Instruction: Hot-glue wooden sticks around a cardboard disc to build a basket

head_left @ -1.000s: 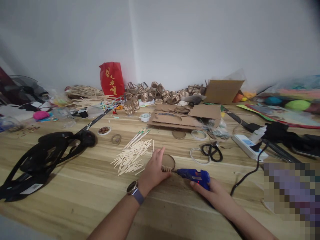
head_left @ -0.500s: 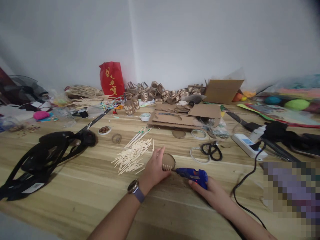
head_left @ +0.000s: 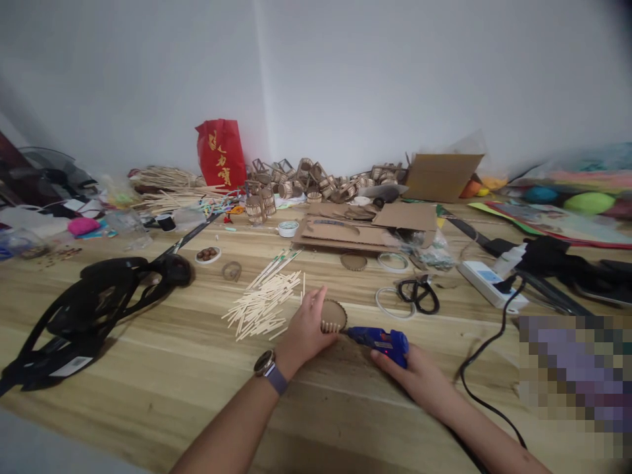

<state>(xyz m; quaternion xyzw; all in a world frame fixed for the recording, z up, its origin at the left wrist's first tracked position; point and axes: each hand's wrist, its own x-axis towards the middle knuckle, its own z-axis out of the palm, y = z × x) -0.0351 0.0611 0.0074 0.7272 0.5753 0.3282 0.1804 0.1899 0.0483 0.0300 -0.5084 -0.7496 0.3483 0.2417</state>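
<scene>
A round cardboard disc (head_left: pixel 334 313) with a ridged rim lies on the wooden table, several short sticks standing along its near edge. My left hand (head_left: pixel 310 329) curves round the disc's left and near side, thumb and fingers holding it; part of the disc is hidden behind the hand. My right hand (head_left: pixel 412 375) is wrapped around a blue hot glue gun (head_left: pixel 378 341), whose small red light is lit. The gun's nozzle points left at the disc's near right rim, close to my left thumb. Left of the hands lies a loose pile of short wooden sticks (head_left: pixel 266 299).
Scissors (head_left: pixel 419 296) with black handles lie beyond the glue gun, near a white ring (head_left: pixel 392 261) and another cardboard disc (head_left: pixel 354 262). A white power strip (head_left: pixel 491 286) feeds a black cord at right. Black headgear (head_left: pixel 113 296) rests at left; cardboard sheets (head_left: pixel 345 230) lie behind.
The glue gun has shifted very slightly left and up against the disc's rim. My left hand keeps its hold, and the whole view has tilted a little.
</scene>
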